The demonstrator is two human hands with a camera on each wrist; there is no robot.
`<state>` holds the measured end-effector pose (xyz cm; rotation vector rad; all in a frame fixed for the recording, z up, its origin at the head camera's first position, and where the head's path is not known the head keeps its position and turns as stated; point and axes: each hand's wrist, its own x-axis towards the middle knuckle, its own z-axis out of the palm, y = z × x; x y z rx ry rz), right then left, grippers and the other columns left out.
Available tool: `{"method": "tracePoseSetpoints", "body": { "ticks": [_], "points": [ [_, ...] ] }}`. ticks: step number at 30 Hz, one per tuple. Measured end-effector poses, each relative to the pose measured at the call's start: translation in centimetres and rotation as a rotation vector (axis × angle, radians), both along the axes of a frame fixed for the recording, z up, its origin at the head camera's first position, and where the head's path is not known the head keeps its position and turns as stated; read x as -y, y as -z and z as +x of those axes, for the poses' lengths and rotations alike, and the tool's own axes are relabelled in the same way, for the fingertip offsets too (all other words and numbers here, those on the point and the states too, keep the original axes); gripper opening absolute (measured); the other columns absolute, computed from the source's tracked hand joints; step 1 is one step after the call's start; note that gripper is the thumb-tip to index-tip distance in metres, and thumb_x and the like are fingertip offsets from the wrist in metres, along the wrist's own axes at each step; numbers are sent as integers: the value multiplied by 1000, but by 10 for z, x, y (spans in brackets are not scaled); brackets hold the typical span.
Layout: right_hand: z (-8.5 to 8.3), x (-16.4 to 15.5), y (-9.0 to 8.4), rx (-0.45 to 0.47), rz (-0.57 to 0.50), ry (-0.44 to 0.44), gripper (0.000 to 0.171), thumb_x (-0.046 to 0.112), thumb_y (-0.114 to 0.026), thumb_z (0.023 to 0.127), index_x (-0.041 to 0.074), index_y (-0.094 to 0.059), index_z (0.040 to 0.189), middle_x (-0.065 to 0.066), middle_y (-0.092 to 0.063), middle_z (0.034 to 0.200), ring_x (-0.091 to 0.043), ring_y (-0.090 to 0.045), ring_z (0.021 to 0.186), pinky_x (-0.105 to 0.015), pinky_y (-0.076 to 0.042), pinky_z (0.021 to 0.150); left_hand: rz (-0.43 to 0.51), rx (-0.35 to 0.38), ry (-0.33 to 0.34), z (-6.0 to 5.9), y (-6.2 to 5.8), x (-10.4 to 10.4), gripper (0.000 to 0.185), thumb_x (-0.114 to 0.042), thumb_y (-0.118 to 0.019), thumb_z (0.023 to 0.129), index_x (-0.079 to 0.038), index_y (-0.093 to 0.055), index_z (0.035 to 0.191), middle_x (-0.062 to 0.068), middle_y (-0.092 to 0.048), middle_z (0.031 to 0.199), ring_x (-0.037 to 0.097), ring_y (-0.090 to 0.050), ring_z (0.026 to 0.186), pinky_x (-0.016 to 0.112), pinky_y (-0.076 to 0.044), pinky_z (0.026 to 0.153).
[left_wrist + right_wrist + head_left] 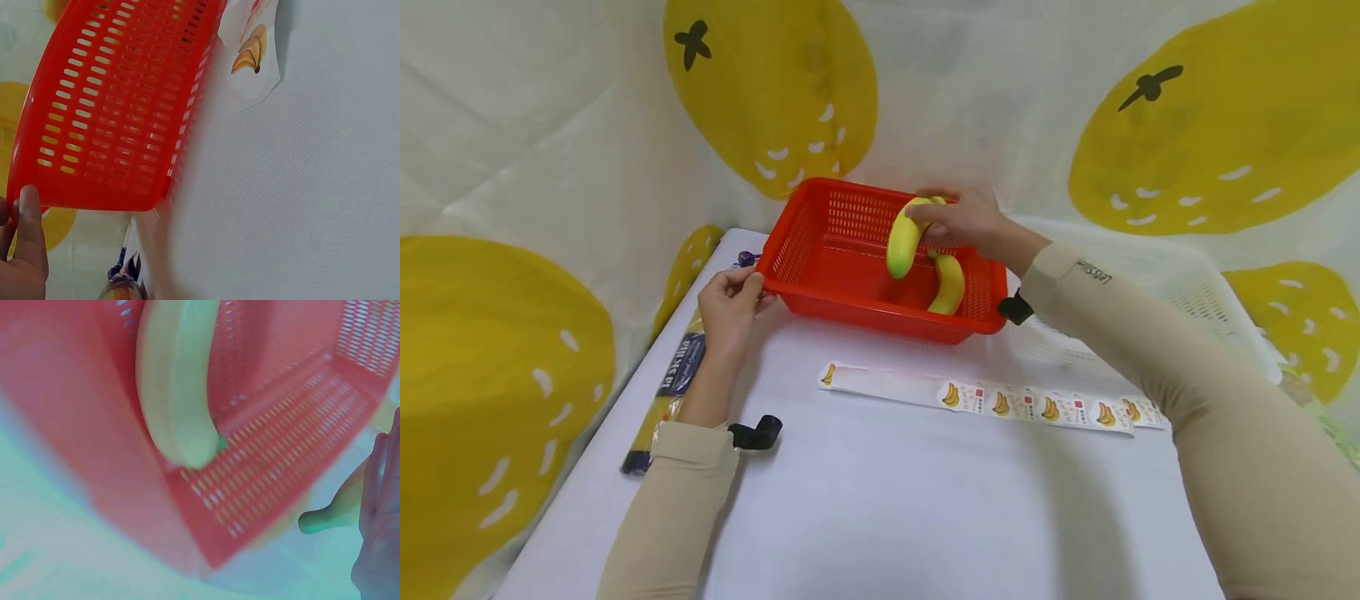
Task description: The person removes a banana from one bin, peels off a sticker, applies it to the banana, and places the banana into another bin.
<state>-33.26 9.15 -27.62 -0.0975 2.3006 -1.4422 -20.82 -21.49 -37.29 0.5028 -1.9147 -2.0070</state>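
My left hand pinches the near left corner of a red plastic basket by its rim. In the left wrist view, the thumb lies along the outside of that basket's corner. Over the basket, my right hand grips a yellow banana, its greenish tip pointing down. A second banana lies inside at the basket's right end, against the near wall. In the right wrist view, the held banana shows only in part beside the hand, while the one in the basket shows large.
A strip of banana stickers lies on the white table in front of the basket. To the right stands a white perforated basket, partly behind my right forearm. A printed long packet lies at the left edge, under my left wrist. A fruit-patterned cloth hangs behind.
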Motion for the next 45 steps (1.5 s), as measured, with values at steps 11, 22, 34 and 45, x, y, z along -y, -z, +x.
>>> {"method": "tracePoseSetpoints", "body": {
  "ticks": [11, 22, 34, 45],
  "points": [
    [87, -45, -33, -136, -73, -76, 57, 27, -70, 97, 24, -48, 149, -2, -68, 119, -17, -75, 99, -34, -61, 89, 48, 34, -7, -26, 0, 31, 26, -15, -63, 101, -2, -62, 123, -1, -64, 98, 5, -68, 71, 15, -57, 68],
    [180, -64, 30, -140, -50, -211, 52, 26, -74, 94, 21, -56, 142, -14, -67, 110, -27, -68, 99, -37, -61, 85, 81, 131, -56, -25, -2, 64, 31, -19, -61, 102, -8, -61, 131, -4, -63, 105, 6, -69, 76, 14, -56, 69],
    [210, -51, 118, -161, 117, -408, 48, 35, -81, 87, 22, -65, 131, -1, -64, 85, -12, -64, 74, -23, -50, 68, 147, 96, -97, -27, -4, 79, 24, -17, -63, 101, -10, -63, 124, -1, -65, 103, 8, -70, 72, 16, -57, 67],
    [211, -38, 129, -153, 151, -423, 50, 36, -80, 88, 20, -65, 133, 2, -63, 82, -11, -59, 75, -22, -49, 66, 160, 120, -120, -25, -6, 86, 28, -17, -63, 101, -11, -63, 128, -1, -64, 105, 10, -69, 79, 17, -57, 69]
  ]
}}
